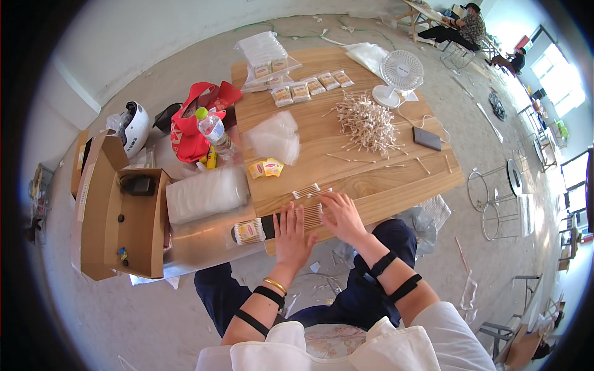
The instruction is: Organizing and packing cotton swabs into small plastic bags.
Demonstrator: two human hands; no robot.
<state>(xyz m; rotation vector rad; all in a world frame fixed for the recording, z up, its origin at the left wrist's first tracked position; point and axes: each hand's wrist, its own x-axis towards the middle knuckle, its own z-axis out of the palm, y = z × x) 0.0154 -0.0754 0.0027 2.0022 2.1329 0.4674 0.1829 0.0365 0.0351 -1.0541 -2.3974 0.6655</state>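
Note:
My left hand (pixel 293 234) lies flat, fingers stretched out, over a dark flat piece (pixel 268 226) near the table's front edge. A small pack of cotton swabs with a yellow-and-white label (pixel 249 231) lies at that piece's left end. My right hand (pixel 342 213) has its fingers spread and slightly bent, with the fingertips at a row of cotton swabs (pixel 313 216) laid side by side. Part of the row is hidden by my hands. Just beyond it is another short row of swabs (pixel 306 191). Two yellow-and-white label cards (pixel 266 168) lie farther left.
A heap of loose swabs (pixel 369 123) is beside a white fan (pixel 401 69) and a dark power bank (pixel 427 138). Filled packs (pixel 301 91) line the far side; clear bags (pixel 272 137) lie left. An open cardboard box (pixel 120 213), a bottle (pixel 213 130) and a red bag (pixel 192 127) stand left.

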